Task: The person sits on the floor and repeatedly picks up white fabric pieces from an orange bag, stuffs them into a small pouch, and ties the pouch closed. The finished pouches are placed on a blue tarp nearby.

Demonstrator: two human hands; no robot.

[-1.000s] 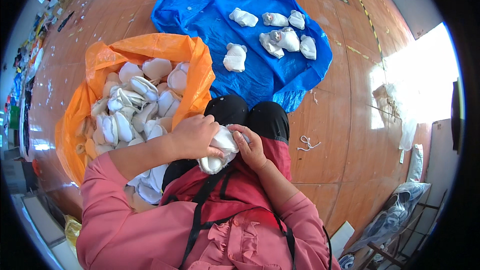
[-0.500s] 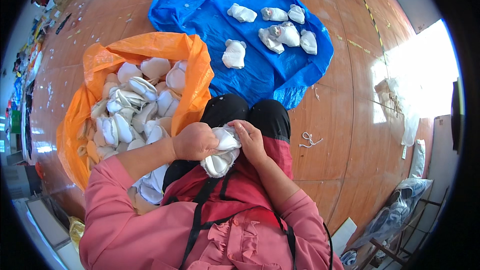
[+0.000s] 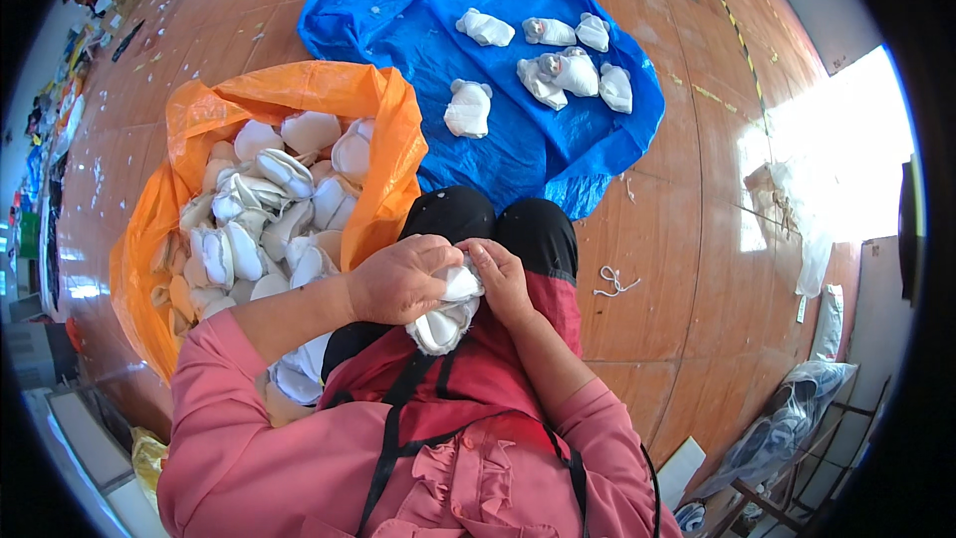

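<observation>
Over my lap I hold a white padded fabric piece [image 3: 445,327], slipper-like in shape, with fuzzy edges and folded layers. My left hand [image 3: 403,279] is closed on its upper left side, fingers bent and pinching. On its upper right edge, my right hand [image 3: 501,279] grips with thumb and fingers. The two hands nearly meet at the top of the piece, and they hide part of it. To the left stands an open orange sack [image 3: 398,130] full of similar white and beige padded pieces [image 3: 246,251].
Ahead, a blue plastic sheet [image 3: 398,20] carries several white bundles with small grey ear-like bits [image 3: 468,110]. A white string [image 3: 617,281] lies on the reddish floor to the right. At the lower right are a clear plastic bag [image 3: 787,418] and a metal frame.
My left hand has shifted up and to the right along the piece, closer to my right hand. The piece has moved slightly right; my right hand has barely moved.
</observation>
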